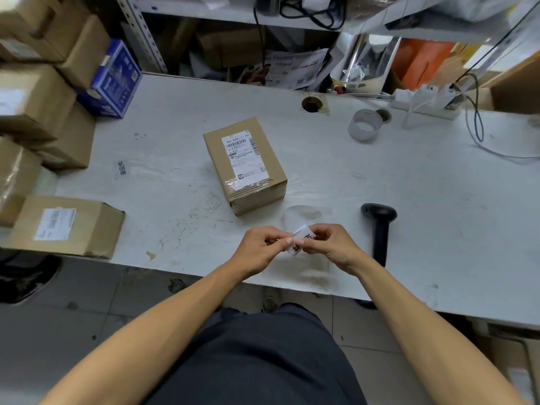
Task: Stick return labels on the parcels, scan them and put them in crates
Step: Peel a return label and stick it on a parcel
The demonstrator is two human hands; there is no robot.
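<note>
While my left hand (264, 244) and right hand (327, 244) each keep a pinching grip on the small white return label (301, 239), I peel slowly, keeping it flat, then press it onto the brown cardboard parcel (245, 165) just ahead on the white desk (409, 182).

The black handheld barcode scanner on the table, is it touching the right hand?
Apart. The head view shows bare white tabletop between the black handheld barcode scanner and the right hand, which pinches a small white printed label.

"960 N480-11 P01" on the parcel (245, 165) shipping label (245, 158); "退回件" on a table (380, 176) sticker (121, 168).
</note>
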